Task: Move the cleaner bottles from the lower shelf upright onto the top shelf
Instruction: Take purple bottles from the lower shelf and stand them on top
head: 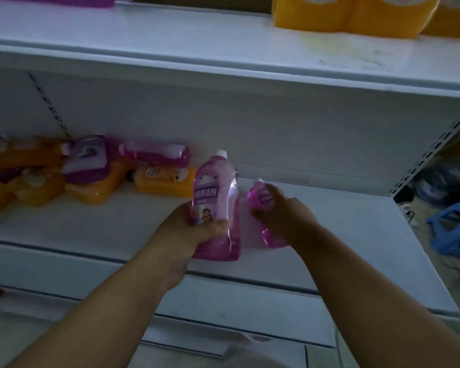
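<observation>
My left hand [194,229] grips a pink cleaner bottle [217,197] with a white cap, held nearly upright just over the lower shelf [356,235]. To its right, my right hand [282,211] wraps around a second pink bottle [260,197], which is partly hidden by my fingers. At the shelf's left, several orange bottles [162,180] and pink bottles [154,152] lie on their sides in a pile. The top shelf [170,43] runs across the upper part of the view.
Large orange bottles [353,14] stand upright at the right of the top shelf. A purple item [51,0] shows at its far left. A blue plastic stool [454,229] sits on the floor to the right of the shelving.
</observation>
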A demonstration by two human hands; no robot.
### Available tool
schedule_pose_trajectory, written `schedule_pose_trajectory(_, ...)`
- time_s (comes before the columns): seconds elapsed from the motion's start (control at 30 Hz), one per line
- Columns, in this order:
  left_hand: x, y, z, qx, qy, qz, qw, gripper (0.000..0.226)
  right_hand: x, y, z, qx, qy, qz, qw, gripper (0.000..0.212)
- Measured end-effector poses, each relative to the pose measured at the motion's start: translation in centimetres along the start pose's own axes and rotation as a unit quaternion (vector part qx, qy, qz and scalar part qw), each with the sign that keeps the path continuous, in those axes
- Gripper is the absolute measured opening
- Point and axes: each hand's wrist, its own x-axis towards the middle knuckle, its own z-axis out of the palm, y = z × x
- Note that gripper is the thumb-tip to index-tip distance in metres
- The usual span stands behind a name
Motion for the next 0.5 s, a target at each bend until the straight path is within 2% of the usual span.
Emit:
schedule_pose_trajectory(0.13,-3.7,0.1,-1.9,-0.039,-0.006,0.030,0.999,0.047,1.9,-1.0,1.6,-0.017,-0.016,0.038,0.999,0.123)
schedule_pose_trajectory(0.2,-5.4,-0.2,-3.1,-0.049,0.004,0.034,0.998,0.066,2.1,-2.1,2.6,0.006,-0.042,0.048,0.998,0.134)
schedule_pose_trajectory(0.27,-7.2,-0.2,-4.6,-0.055,0.015,0.031,0.998,0.092,1.3,-3.9,3.3,0.041,-0.072,0.029,0.996,0.120)
schedule_pose_trajectory(0.33,-9.2,-0.2,-6.4,-0.063,0.018,0.031,0.997,0.103,-0.7,-6.1,3.9,0.068,-0.078,-0.014,0.995,0.096)
schedule_pose_trajectory(0.43,-12.5,0.6,-9.4,-0.068,0.015,0.048,0.996,0.100,-5.5,-9.8,4.3,0.167,-0.039,-0.065,0.983,0.080)
schedule_pose_trajectory(0.5,-14.7,1.4,-11.7,-0.076,0.024,0.068,0.994,0.094,-9.0,-12.8,4.9,0.219,-0.006,-0.101,0.970,0.086)
